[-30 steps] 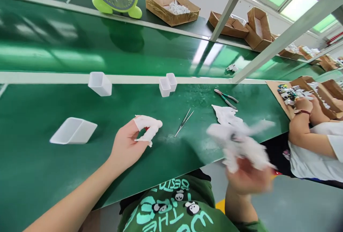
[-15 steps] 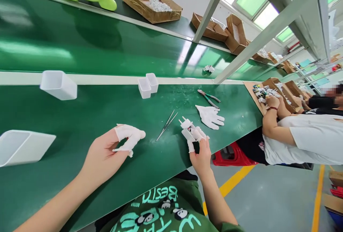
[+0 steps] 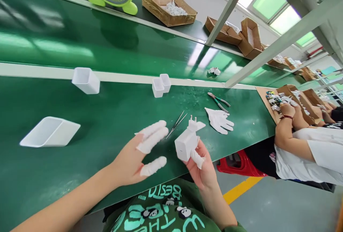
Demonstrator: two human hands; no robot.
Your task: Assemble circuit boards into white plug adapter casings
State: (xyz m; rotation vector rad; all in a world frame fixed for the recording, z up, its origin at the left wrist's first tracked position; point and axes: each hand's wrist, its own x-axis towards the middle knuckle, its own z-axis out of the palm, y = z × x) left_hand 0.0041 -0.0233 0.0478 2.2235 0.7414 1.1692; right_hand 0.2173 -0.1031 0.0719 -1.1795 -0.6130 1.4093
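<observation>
- White cloth cots cover the fingers (image 3: 153,134) of the left hand (image 3: 134,158), which are spread apart and hold nothing, hovering over the green table (image 3: 112,117).
- Right hand (image 3: 201,166), at 3 o'clock from the left, has its fingers clamped on a white plug adapter (image 3: 187,142), prongs up, just above the table's near edge.
- Tweezers (image 3: 176,125) lie at 12 o'clock from the adapter; a white glove (image 3: 219,120) and pliers (image 3: 218,100) lie at 1 o'clock.
- Two small white cups (image 3: 161,85) at 11 o'clock, a white tub (image 3: 85,80) and a tipped white tray (image 3: 50,132) at 9 o'clock; contents not visible.
- Cardboard box (image 3: 168,8) at 12 o'clock, far side, holds white parts.
- Green shirt (image 3: 163,210) reads upside down, partly "BEST".
</observation>
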